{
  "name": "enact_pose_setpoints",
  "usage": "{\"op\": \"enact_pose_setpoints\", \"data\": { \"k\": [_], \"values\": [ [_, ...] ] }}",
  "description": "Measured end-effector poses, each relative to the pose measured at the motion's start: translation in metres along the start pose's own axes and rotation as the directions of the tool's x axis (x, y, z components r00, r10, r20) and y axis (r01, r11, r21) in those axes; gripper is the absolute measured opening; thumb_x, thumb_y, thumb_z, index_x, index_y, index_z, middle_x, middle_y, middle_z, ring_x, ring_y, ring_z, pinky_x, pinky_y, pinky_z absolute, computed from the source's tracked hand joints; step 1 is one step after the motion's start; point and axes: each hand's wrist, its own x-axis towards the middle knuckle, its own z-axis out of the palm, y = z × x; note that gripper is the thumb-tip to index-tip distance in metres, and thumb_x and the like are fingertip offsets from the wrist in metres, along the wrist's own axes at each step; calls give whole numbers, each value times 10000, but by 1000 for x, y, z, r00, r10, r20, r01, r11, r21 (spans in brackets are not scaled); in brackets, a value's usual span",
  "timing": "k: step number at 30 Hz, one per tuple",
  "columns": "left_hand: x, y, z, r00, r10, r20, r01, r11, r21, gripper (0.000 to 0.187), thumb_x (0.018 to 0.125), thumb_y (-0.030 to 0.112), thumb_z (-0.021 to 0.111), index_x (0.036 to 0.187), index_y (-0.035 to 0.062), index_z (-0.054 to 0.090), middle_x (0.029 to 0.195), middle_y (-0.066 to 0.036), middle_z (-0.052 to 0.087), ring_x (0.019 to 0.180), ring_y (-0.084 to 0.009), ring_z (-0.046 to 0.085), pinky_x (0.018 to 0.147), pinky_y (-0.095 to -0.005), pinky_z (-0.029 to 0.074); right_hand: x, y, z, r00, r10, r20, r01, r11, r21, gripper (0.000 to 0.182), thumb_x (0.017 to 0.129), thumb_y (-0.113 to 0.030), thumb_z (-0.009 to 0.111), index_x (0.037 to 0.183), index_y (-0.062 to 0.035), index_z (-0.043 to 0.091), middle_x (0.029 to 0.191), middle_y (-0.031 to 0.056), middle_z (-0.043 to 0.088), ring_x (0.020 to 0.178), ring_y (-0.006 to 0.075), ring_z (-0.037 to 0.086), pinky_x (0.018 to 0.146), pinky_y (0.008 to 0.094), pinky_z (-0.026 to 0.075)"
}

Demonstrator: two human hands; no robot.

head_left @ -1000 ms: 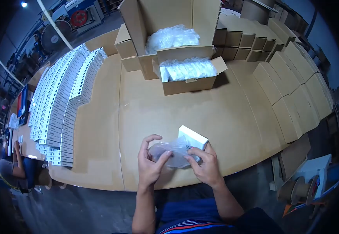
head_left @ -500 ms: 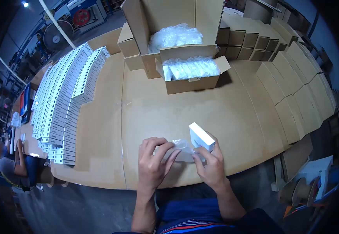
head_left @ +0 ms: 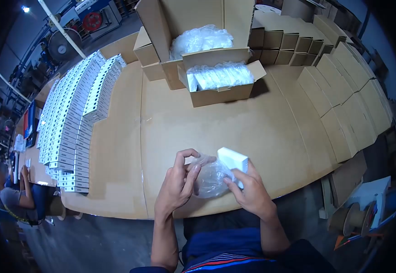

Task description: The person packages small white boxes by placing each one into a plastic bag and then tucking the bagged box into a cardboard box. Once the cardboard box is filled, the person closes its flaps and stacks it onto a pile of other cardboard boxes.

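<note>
Between my hands, near the front of the table, a clear plastic bag (head_left: 210,179) is spread wide. My left hand (head_left: 178,183) pinches its left edge between thumb and fingers. My right hand (head_left: 250,187) grips a small white box (head_left: 232,159) against its fingers, while its thumb and forefinger touch the bag's right edge. The white box is tilted behind the bag, apart from the bag's mouth as far as I can see. Farther back stands an open carton (head_left: 220,97) with a row of plastic-wrapped items (head_left: 220,76) inside.
Stacks of white boxes (head_left: 73,123) fill the table's left side. Behind the open carton, a taller carton (head_left: 154,27) holds crumpled plastic bags (head_left: 201,41). Folded brown cartons (head_left: 343,109) line the right side. At far left sits another person (head_left: 18,198).
The plastic bag has been pulled wider between my hands. The white box has tilted and shifted slightly left, and my left hand has risen a little with its fingers raised.
</note>
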Motion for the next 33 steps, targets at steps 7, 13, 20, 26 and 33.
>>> {"op": "enact_pose_setpoints", "data": {
  "k": [7, 13, 20, 26, 33],
  "values": [
    [3, -3, 9, 985, 161, -57, -163, 986, -26, 453, 1069, 63, 518, 1497, 16, 378, 943, -149, 748, 698, -70, 618, 631, -239, 497, 3, 5, 1, 992, 101, -73, -95, 992, 80, 187, 942, -121, 704, 1015, 52, 703, 1092, 267, 605, 984, 427, 630, 879, 457, 509],
    [4, -19, -4, 999, 14, -49, -20, 992, -123, 544, 1076, 71, 515, 1589, 27, 337, 838, -17, 640, 630, -25, 395, 590, -205, 341, -4, 20, 2, 984, 166, 62, -175, 965, 197, 252, 1019, -173, 599, 1063, 54, 700, 1149, 256, 604, 1096, 416, 609, 968, 441, 480],
    [4, -15, -2, 999, 42, -12, -41, 995, 87, 532, 1067, 96, 496, 1587, 102, 388, 606, -43, 550, 527, -105, 464, 549, -278, 407, 1, 21, -1, 982, 185, -38, -173, 963, 206, 204, 990, -188, 674, 1036, 3, 730, 1082, 212, 627, 1022, 369, 652, 895, 414, 520],
    [8, -27, 7, 949, 274, -154, -252, 956, 148, 510, 1017, 7, 598, 1508, 67, 474, 791, -117, 767, 647, -84, 667, 636, -223, 501, 2, 33, 1, 977, 212, 15, -209, 946, 247, 206, 993, -197, 675, 926, -15, 745, 1002, 178, 617, 927, 296, 637, 810, 399, 511],
    [11, -54, -3, 699, 205, -686, -376, 920, -109, 431, 1061, 134, 572, 1452, 14, 436, 1142, -115, 672, 942, -132, 666, 722, -278, 525, -5, 38, 6, 953, 304, 9, -282, 873, 398, 284, 1048, -226, 607, 925, -3, 733, 988, 98, 598, 887, 185, 572, 817, 328, 488]
  ]
}}
